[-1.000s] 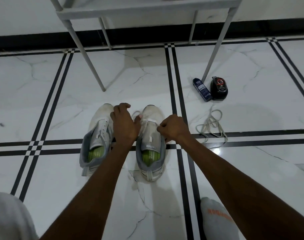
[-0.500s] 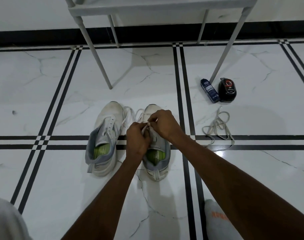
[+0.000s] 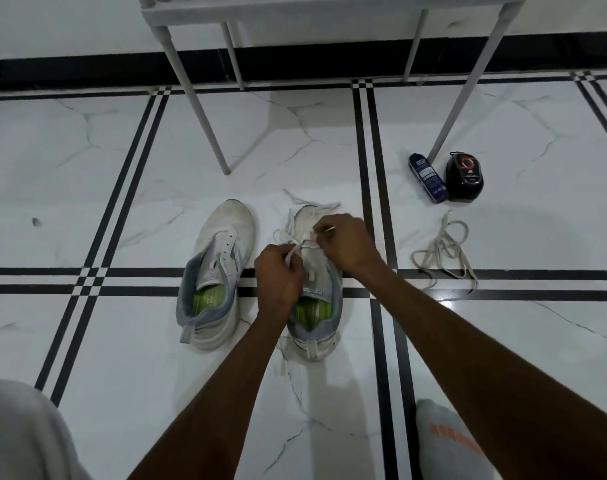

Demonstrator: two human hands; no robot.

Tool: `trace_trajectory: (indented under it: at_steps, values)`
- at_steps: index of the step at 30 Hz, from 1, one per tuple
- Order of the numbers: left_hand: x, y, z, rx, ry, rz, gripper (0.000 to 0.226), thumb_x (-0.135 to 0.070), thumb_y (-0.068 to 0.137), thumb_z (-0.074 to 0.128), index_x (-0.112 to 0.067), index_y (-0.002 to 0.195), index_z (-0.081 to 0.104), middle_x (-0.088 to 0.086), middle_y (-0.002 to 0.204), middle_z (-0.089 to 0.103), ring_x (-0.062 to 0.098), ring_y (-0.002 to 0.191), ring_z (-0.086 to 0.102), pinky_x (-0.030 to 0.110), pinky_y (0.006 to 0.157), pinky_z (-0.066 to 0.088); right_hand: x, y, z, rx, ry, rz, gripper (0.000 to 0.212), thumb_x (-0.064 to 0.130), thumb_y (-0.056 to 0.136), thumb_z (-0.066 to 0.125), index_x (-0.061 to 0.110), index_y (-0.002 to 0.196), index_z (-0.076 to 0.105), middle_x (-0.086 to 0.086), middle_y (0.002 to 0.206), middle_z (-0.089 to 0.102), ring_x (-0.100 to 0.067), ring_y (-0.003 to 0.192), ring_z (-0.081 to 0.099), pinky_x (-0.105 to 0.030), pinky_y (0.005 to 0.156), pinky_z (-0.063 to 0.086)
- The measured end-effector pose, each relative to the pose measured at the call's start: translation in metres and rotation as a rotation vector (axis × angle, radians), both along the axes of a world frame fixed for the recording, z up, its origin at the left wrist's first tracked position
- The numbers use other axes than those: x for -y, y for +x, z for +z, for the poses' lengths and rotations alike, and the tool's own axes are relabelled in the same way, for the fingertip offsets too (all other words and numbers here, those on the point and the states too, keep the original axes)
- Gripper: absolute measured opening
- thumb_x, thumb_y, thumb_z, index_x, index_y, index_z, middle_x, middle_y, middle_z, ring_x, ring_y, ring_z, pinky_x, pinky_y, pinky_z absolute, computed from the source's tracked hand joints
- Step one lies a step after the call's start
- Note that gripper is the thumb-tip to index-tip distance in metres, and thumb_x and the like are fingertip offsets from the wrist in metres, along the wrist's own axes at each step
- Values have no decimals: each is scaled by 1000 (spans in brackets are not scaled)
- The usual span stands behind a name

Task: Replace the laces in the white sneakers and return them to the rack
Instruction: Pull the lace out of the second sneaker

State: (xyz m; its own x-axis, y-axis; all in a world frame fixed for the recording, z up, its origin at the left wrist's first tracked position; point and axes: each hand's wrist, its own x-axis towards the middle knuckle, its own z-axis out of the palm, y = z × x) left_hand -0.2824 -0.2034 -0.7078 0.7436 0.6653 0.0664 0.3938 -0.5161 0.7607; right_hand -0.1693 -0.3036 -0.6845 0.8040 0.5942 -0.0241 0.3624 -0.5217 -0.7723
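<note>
Two white sneakers with grey collars and green insoles stand side by side on the marble floor. The left sneaker (image 3: 219, 271) has bare eyelets and no lace. Over the right sneaker (image 3: 317, 306) both hands work a white lace (image 3: 295, 249). My left hand (image 3: 278, 275) pinches one strand above the tongue. My right hand (image 3: 347, 242) grips the other end, its tip showing by the fingers. Loose lace loops (image 3: 309, 206) lie over the toe. A second lace (image 3: 444, 251) lies tangled on the floor to the right.
A white metal rack (image 3: 329, 8) stands at the back, its legs (image 3: 198, 109) reaching the floor behind the sneakers. A blue can (image 3: 426, 178) and a black polish container (image 3: 464, 176) lie by the right leg. My socked foot (image 3: 447, 441) is at bottom right.
Both hands have come together over the right sneaker's eyelets; the left hand moved down toward the tongue and the right hand pulled the lace end toward the toe. The view shifted slightly.
</note>
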Motion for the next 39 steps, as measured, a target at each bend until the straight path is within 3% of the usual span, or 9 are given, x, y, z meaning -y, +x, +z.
trace_trajectory:
  at_steps: [6,9,15,22,26,31,34,36,39]
  values:
    - [0,-1,-2,-20,-50,12,19,-9,91,63,-5,104,78,14,97,74,26,92,68,23,81,43,-27,-8,-23,83,-342,114,18,15,95,61,1,96,71,-8,95,64,-21,91,61,-19,68,31]
    - [-2,-5,-1,-12,-15,7,18,-7,92,61,-3,98,78,14,88,73,25,84,66,24,75,44,-24,-6,-19,185,-413,209,22,12,98,52,2,110,67,-12,114,63,-25,107,60,-27,87,40]
    - [-12,-9,-1,-42,-50,29,19,-5,90,60,-1,74,69,13,66,61,16,61,56,26,59,36,49,78,32,147,134,-819,19,7,95,54,5,87,71,-7,80,67,-18,76,68,-21,71,55]
    - [-1,-4,-1,-56,-25,14,15,-5,87,60,-4,83,74,9,73,64,21,70,57,29,64,37,-9,-4,9,-5,-74,-9,8,7,83,71,4,86,78,-8,88,76,-18,77,70,-37,78,58]
    - [-2,-5,-4,-76,-38,-3,19,-9,90,60,-4,97,77,15,88,70,30,85,64,31,75,44,-19,-19,-8,141,-277,111,19,16,86,69,6,70,66,-6,79,56,-15,75,52,-26,65,31]
    - [-4,-9,-2,-65,-8,1,18,-7,92,60,1,101,75,20,95,69,33,93,64,27,79,40,-22,-17,-16,309,-286,192,17,13,91,56,6,77,63,-11,86,61,-25,80,59,-29,65,33]
    - [-9,-14,-1,-62,-27,33,18,-6,93,60,2,102,74,20,98,70,31,95,65,27,85,46,6,23,-6,225,-130,-310,22,12,95,57,3,85,75,-12,81,72,-15,67,62,-9,63,37]
    - [-10,-16,1,-89,-67,80,28,-7,94,60,4,119,70,21,114,69,30,109,64,17,92,39,36,59,7,93,28,-719,19,16,91,62,3,85,75,-12,79,73,-22,71,70,-22,69,55]
    - [-10,-16,-1,-112,-63,86,32,-8,94,61,3,122,69,20,116,69,31,110,65,15,88,37,48,71,22,-44,124,-704,12,14,86,68,5,81,75,-13,76,73,-22,65,71,-40,70,62]
